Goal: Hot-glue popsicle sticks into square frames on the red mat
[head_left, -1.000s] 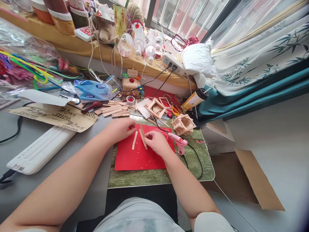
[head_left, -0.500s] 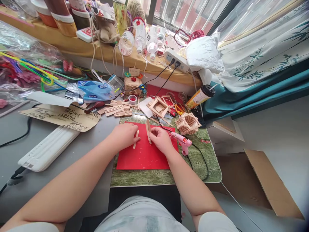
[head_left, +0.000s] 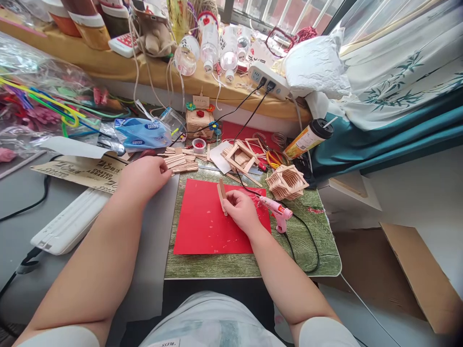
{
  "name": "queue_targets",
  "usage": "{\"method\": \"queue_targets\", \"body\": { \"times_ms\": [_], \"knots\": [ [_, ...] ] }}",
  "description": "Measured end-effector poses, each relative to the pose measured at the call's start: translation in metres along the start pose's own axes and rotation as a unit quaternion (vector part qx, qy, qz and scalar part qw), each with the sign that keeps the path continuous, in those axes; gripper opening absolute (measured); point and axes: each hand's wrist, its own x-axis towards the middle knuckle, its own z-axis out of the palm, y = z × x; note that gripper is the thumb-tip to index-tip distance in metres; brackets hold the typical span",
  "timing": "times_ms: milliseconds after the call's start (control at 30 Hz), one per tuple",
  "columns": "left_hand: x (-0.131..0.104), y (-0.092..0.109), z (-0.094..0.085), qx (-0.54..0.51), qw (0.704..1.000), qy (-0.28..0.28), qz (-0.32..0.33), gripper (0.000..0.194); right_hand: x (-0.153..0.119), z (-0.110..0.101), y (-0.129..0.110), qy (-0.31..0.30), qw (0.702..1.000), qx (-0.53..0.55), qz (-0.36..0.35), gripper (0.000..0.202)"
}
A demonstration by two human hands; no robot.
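My right hand (head_left: 241, 210) pinches craft sticks (head_left: 222, 195) and holds them slanted over a red sheet (head_left: 197, 226). At least two sticks show, their lower ends near the thumb. Over the left edge of the work area, my left hand (head_left: 146, 179) is beside a pile of loose craft sticks (head_left: 183, 161). Its fingers are curled in, and whatever may be between them is hidden. A pink glue gun (head_left: 278, 212) lies just right of my right hand. Behind it stands a stacked craft-stick frame (head_left: 287, 182), and another stick frame (head_left: 240, 156) is farther back.
A green wood-patterned mat (head_left: 217, 266) lies under the red sheet. Black cords run from the glue gun to a power strip (head_left: 269, 79). A drink cup (head_left: 309, 139) leans at the back right. Sandpaper (head_left: 79, 171) and a white bar (head_left: 72, 221) lie to the left.
My left hand has moved left and back from the red sheet to the stick pile. The stick it held is no longer visible. My right hand still holds its sticks in nearly the same place.
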Motion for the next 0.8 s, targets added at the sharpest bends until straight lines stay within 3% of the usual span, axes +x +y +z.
{"method": "queue_targets", "body": {
  "times_ms": [133,300,433,633,700,800],
  "knots": [
    [0.004,0.002,0.009,-0.028,0.995,0.084,0.045,0.031,0.000,-0.002,-0.001,-0.004,1.000,-0.012,-0.004,0.017],
    [0.013,-0.002,0.020,-0.053,0.995,0.076,0.050,0.029,-0.004,-0.007,-0.008,0.009,0.998,-0.060,-0.020,0.023],
    [0.013,-0.004,0.019,-0.058,0.992,0.097,0.061,0.029,-0.007,-0.013,-0.012,0.035,0.992,-0.118,-0.029,0.027],
    [-0.007,0.024,0.007,-0.111,0.986,0.111,0.064,0.026,-0.007,-0.020,-0.009,0.058,0.977,-0.199,-0.049,0.025],
    [-0.018,0.041,0.009,-0.218,0.972,0.048,0.078,0.031,-0.008,-0.022,-0.009,0.064,0.979,-0.189,-0.051,0.027],
    [-0.031,0.062,0.019,-0.300,0.938,-0.123,0.123,0.034,-0.011,-0.025,-0.011,0.085,0.974,-0.200,-0.055,0.031]
  ]
}}
